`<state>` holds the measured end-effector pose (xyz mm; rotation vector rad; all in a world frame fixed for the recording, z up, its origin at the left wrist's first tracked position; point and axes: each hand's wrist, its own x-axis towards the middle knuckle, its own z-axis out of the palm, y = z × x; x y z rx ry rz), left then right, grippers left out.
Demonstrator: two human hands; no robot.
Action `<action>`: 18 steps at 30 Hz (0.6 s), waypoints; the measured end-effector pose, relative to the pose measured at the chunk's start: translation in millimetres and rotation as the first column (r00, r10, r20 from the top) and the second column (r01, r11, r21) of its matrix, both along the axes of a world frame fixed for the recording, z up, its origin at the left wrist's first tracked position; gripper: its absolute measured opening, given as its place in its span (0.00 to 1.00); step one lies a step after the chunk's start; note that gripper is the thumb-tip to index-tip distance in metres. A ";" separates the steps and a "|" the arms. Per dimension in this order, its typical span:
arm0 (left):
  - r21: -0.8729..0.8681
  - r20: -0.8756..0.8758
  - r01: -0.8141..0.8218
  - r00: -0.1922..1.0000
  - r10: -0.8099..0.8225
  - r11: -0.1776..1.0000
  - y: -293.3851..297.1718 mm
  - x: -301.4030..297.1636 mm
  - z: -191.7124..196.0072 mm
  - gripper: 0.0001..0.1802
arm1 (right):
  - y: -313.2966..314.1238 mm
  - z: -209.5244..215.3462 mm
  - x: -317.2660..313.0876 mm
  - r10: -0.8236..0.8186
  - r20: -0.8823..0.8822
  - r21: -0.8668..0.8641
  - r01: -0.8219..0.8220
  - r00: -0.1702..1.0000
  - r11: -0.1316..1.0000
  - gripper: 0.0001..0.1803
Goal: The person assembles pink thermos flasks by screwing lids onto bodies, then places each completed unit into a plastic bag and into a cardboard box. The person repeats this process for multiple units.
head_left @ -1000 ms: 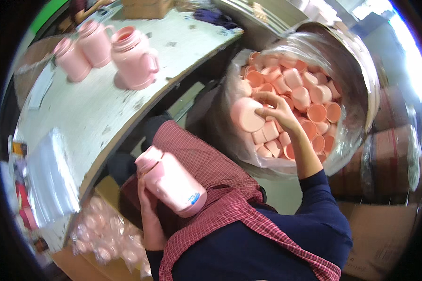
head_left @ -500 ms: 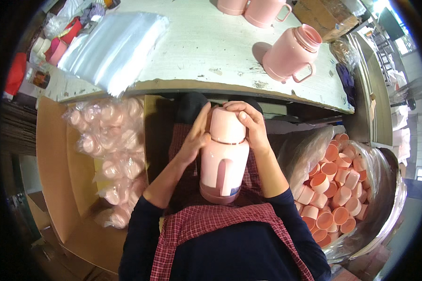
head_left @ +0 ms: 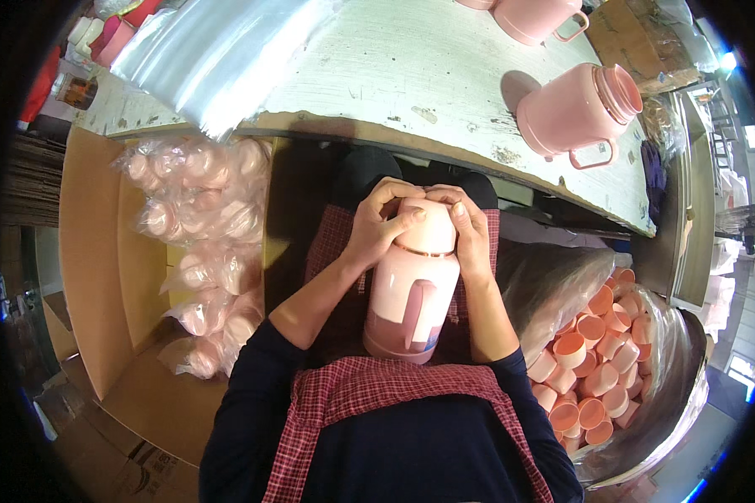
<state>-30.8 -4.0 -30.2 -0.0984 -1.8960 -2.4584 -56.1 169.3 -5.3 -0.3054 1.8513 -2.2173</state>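
A pink thermos jug [head_left: 392, 289] with a handle stands on my lap, its top tilted slightly away from me. A pale pink cup-shaped cap [head_left: 430, 228] sits on its top, with a thin shiny band at the joint. My left hand [head_left: 379, 225] grips the cap's left side, thumb lying across it and fingers curled over the top. From the right, my right hand [head_left: 470, 228] wraps the same cap, thumb on its near side. The fingertips of both hands meet at the far top edge, partly hidden. Nothing touches the jug's handle [head_left: 418, 314].
On the worktable [head_left: 377, 96] are an uncapped pink jug [head_left: 566, 109], more pink jugs [head_left: 533, 18] and clear plastic bags [head_left: 218, 59]. At left, a cardboard box [head_left: 101, 251] holds bagged pink items [head_left: 201, 218]. At right, a plastic-lined container holds loose pink cups [head_left: 591, 360].
My left hand has moved from flat beside the cap to curled around it. My right hand has slid down its side. The whole view has shifted, so the table sits higher and further right.
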 end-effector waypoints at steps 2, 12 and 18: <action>0.075 0.017 0.023 1.000 -0.024 0.997 -0.3 -1.3 -3.0 0.14 | -0.6 -1.1 -0.6 0.032 0.005 -0.006 -0.032 0.999 0.999 0.28; 0.103 -0.109 0.216 0.973 -0.205 0.971 0.2 -5.0 -10.3 0.21 | 5.2 -2.4 5.0 0.017 0.099 -0.123 -0.005 0.995 0.992 0.27; 0.085 -0.008 0.115 0.993 -0.115 0.990 7.3 2.5 -4.6 0.18 | 7.2 -8.8 9.8 0.017 0.123 -0.150 0.002 0.992 0.989 0.24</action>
